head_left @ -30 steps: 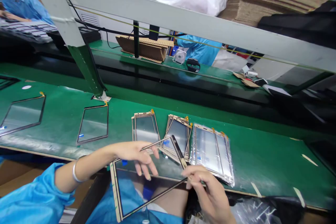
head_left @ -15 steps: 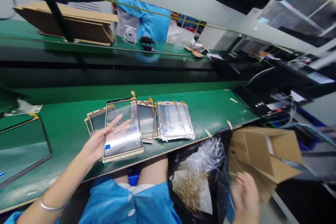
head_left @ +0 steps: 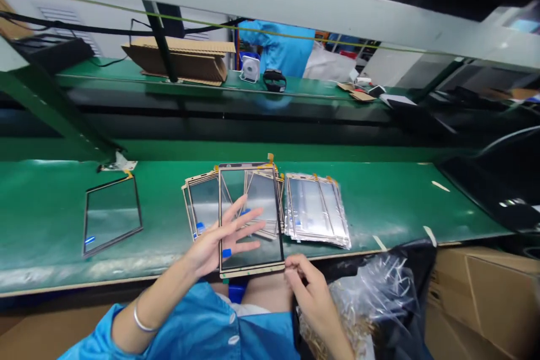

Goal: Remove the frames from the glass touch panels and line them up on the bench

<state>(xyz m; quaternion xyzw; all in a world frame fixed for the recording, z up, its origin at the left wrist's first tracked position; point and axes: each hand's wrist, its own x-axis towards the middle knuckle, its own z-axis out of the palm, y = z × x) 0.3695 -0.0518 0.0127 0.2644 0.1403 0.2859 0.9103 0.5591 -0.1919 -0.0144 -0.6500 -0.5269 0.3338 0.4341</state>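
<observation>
My left hand [head_left: 230, 236] holds up a touch screen panel [head_left: 253, 185], clear glass with a dark and tan border and an orange flex tail at the top. Its fingers are spread behind the glass and show through it. My right hand [head_left: 307, 281] pinches at the panel's lower right corner; whether it grips the glass or its border strip I cannot tell. Behind the held panel, a fanned pile of similar panels [head_left: 202, 197] lies on the green bench. To its right is a stack of film-wrapped panels [head_left: 314, 208]. One dark-bordered panel [head_left: 113, 214] lies alone at left.
A black bag [head_left: 415, 275] with clear plastic and tan strips hangs at the bench's front edge, near my right forearm. Cardboard boxes [head_left: 476, 287] stand to its right. A green post [head_left: 63, 101] rises at left. Across the raised shelf, a person in blue [head_left: 287, 48] is visible.
My right hand has come from over the bag's right side to the panel's lower right corner. The view has turned, showing more of the bench's left side. My left hand still holds the panel.
</observation>
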